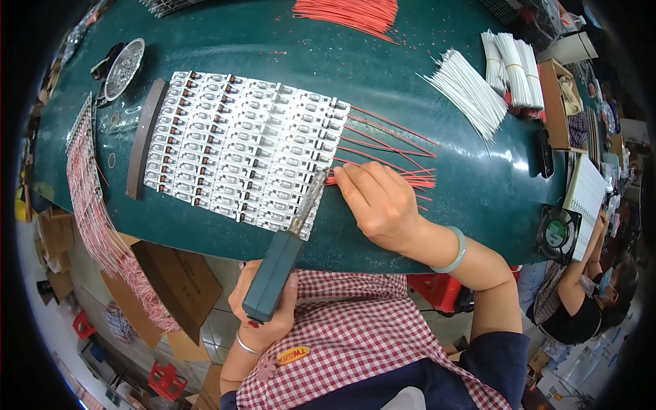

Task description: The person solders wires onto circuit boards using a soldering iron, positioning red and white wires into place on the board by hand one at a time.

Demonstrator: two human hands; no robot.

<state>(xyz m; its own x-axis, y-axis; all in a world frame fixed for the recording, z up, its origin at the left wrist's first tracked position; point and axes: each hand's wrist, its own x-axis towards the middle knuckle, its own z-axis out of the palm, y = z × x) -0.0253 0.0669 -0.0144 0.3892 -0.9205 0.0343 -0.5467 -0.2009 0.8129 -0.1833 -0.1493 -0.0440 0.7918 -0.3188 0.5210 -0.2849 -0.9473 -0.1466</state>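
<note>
The left hand (273, 326) grips a green-handled soldering tool (273, 277); the right hand (383, 205) pinches red wire (418, 183) near its tip. Ahead and left of the right hand lies the panel (232, 150): white, gridded, its small blocks bearing silvery fittings, some marked with dark and orange bits.

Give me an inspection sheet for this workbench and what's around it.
Surface: green tabletop, with small red scraps toward its far side.
Work items: white component panel, brown bar along its left edge; red wires beyond its right edge.
Clutter: white wire bundles, far red wire pile, round dish, black fan.
Hands: left hand grips the green-handled tool, its metal tip over the panel; right hand pinches the red wires.
Cables: nothing seen at the tool.
Surroundings: cardboard boxes, red stools; another person at right.
</note>
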